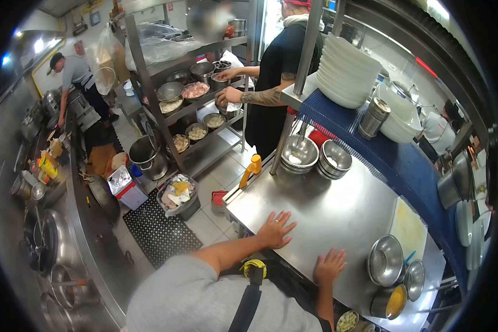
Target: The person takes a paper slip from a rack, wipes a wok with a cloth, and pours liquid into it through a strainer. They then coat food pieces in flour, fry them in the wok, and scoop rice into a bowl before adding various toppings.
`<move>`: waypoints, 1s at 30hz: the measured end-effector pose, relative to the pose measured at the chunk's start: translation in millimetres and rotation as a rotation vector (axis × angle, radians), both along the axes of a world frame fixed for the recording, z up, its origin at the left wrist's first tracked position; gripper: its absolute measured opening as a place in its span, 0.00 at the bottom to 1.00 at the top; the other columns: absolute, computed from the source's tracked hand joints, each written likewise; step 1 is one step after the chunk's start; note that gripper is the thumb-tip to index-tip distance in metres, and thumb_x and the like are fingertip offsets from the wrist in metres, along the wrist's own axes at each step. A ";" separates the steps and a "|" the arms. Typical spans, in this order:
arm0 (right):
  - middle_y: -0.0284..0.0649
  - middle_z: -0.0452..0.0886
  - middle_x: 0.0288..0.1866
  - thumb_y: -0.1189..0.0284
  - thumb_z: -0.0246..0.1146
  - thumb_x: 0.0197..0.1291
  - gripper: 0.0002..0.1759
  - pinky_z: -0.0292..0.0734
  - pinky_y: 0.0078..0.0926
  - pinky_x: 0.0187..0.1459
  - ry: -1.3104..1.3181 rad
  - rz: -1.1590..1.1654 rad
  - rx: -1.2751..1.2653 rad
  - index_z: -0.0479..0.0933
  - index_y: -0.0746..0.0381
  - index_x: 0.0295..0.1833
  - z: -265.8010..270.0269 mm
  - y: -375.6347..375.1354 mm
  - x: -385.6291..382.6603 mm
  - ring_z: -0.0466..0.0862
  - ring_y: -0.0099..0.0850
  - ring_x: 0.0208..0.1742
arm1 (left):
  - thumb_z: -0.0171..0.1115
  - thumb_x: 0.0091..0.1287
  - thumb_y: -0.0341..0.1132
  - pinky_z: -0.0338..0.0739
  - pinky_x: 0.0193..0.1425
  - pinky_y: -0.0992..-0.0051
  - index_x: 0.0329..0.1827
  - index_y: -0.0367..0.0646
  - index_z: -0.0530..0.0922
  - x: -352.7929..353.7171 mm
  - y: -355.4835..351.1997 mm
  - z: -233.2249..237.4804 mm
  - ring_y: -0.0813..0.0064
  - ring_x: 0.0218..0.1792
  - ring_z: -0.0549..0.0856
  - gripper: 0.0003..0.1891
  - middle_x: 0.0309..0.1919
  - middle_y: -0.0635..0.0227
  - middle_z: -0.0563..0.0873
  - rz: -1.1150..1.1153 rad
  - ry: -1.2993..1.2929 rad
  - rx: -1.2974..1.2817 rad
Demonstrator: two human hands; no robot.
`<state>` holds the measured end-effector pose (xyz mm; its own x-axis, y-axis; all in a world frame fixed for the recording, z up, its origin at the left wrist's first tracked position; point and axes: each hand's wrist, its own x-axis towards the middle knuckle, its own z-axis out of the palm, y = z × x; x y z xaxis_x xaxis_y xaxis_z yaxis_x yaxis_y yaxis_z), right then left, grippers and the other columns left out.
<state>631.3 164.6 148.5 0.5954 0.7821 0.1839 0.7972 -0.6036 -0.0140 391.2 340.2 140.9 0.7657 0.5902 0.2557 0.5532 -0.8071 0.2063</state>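
My left hand [276, 230] rests near the front edge of the steel counter [310, 216], fingers spread and holding nothing. Farther right, my right hand [330, 266] lies on the same counter with its fingers stretched out. To the right of it stand nested steel bowls [385, 260], a smaller steel bowl [414, 279] and a steel pot with yellow contents [396, 301]. At the counter's far side are two stacks of steel bowls, one on the left [299, 154] and one beside it [335, 159]. A yellow-orange handled object [252, 170] sits at the left edge.
A blue-covered shelf [365, 138] above the counter bears stacked white dishes [346, 72] and a metal canister [374, 118]. A white cutting board [409, 227] lies at right. One co-worker [285, 61] handles bowls at the rack [171, 119]; another [80, 77] bends at far left. A lined bin [178, 196] stands on the floor.
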 end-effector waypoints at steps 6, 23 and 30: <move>0.60 0.69 0.70 0.55 0.58 0.67 0.31 0.58 0.56 0.71 0.110 0.096 0.115 0.72 0.65 0.67 -7.4 -7.5 5.9 0.66 0.57 0.72 | 0.54 0.70 0.56 0.54 0.76 0.43 0.75 0.50 0.69 0.7 1.0 -2.5 0.49 0.76 0.64 0.33 0.76 0.45 0.64 0.000 -0.022 -0.010; 0.57 0.76 0.57 0.58 0.60 0.64 0.23 0.68 0.53 0.62 0.195 0.045 0.230 0.78 0.66 0.54 28.2 -12.4 14.8 0.75 0.56 0.60 | 0.55 0.70 0.55 0.56 0.74 0.41 0.73 0.49 0.70 1.6 2.4 -5.2 0.47 0.75 0.66 0.32 0.74 0.43 0.65 -0.016 -0.043 0.015; 0.60 0.56 0.80 0.51 0.55 0.69 0.38 0.42 0.62 0.77 0.082 0.026 0.048 0.62 0.62 0.77 -19.7 -16.8 -3.4 0.52 0.56 0.81 | 0.56 0.69 0.54 0.61 0.71 0.43 0.74 0.48 0.69 14.8 11.1 8.4 0.47 0.73 0.68 0.33 0.72 0.44 0.67 -0.014 0.188 -0.086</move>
